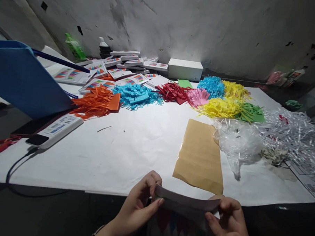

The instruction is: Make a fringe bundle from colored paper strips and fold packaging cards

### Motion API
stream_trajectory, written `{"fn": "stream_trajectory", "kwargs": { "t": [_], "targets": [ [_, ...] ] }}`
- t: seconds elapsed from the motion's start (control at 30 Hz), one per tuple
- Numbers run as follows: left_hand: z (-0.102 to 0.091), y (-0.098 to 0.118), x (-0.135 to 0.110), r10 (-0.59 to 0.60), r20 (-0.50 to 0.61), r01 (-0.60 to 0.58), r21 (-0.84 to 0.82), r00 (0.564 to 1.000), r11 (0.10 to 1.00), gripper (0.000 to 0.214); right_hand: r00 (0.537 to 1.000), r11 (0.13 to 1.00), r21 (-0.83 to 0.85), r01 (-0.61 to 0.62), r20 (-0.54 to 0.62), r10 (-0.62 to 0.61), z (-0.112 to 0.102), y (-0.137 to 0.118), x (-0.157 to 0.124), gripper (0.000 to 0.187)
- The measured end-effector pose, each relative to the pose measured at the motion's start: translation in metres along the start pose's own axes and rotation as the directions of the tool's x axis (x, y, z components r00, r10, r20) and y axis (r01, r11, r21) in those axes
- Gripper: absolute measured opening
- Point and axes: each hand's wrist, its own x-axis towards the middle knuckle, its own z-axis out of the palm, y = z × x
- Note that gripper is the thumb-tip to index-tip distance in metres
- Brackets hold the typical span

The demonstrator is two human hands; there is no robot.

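Both hands hold a printed cardboard box (180, 225) low in front of me, below the table's near edge. Coloured pennant shapes show on its dim front, and a pale flap runs along its top. My left hand (140, 200) pinches the box's upper left corner between thumb and fingers. At the upper right corner my right hand (230, 218) grips it the same way. The lower part of the box is dark and cut off by the view. Just beyond the right hand, a tan paper sheet (200, 156) lies flat on the white-covered table (135, 145).
Fringed paper bundles, such as orange (95, 103), blue (137, 96) and yellow (223, 107), line the back. Behind them lie several flat printed boxes (133, 63) and a white box (185, 69). Clear plastic (237, 139) is at right; a corded power bank (55, 129) at left.
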Motion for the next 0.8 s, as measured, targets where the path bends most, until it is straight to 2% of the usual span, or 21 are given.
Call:
{"fn": "stream_trajectory", "kwargs": {
  "t": [0.03,0.07,0.13,0.2,0.27,0.33,0.4,0.5,0.6,0.67,0.73,0.8],
  "targets": [
    [0.002,-0.004,0.000,-0.036,-0.012,0.034,-0.105,0.999,0.994,0.013,0.998,0.998,0.015,-0.064,0.012,0.063,0.002,0.000,0.000,0.027],
    [0.005,-0.008,0.000,-0.073,0.007,0.073,-0.187,0.997,0.980,0.021,0.992,0.992,0.024,-0.122,0.049,0.121,0.003,-0.001,0.000,0.030],
    [0.008,-0.013,0.000,-0.107,0.084,0.125,-0.255,0.991,0.959,0.031,0.974,0.985,0.033,-0.168,0.162,0.160,0.003,-0.003,0.002,0.026],
    [0.009,-0.012,0.000,-0.050,0.115,0.073,-0.207,0.992,0.976,0.017,0.957,0.991,0.093,-0.094,0.282,0.065,0.001,-0.003,0.008,0.013],
    [0.009,-0.007,-0.001,0.054,0.095,-0.044,-0.097,0.994,0.994,0.012,0.944,0.977,0.213,0.014,0.319,-0.083,-0.003,-0.001,0.014,0.002],
    [0.008,-0.001,-0.003,0.118,0.102,-0.116,-0.026,0.988,0.993,0.017,0.931,0.951,0.295,0.094,0.313,-0.189,-0.005,0.000,0.021,0.010],
    [0.006,0.004,-0.005,0.098,0.147,-0.099,-0.004,0.984,0.995,0.018,0.909,0.942,0.270,0.198,0.309,-0.280,-0.006,-0.002,0.028,0.019],
    [0.002,0.008,-0.005,0.042,0.184,-0.057,0.080,0.982,0.995,0.029,0.836,0.904,0.131,0.406,0.347,-0.426,-0.008,-0.012,0.038,0.023],
    [0.000,0.008,-0.004,0.073,0.227,-0.110,0.157,0.971,0.981,0.032,0.731,0.827,0.052,0.561,0.438,-0.523,-0.013,-0.020,0.043,0.012],
    [0.001,0.008,-0.004,0.093,0.224,-0.128,0.143,0.970,0.981,0.031,0.702,0.766,-0.073,0.638,0.464,-0.540,-0.019,-0.019,0.041,0.029],
    [0.003,0.008,-0.005,0.060,0.179,-0.085,0.134,0.982,0.987,0.027,0.675,0.655,-0.240,0.716,0.474,-0.565,-0.025,-0.014,0.038,0.036],
    [0.006,0.008,-0.008,-0.005,0.127,-0.014,0.148,0.992,0.989,0.026,0.575,0.497,-0.301,0.814,0.534,-0.619,-0.029,-0.008,0.036,0.038]
  ]
}}
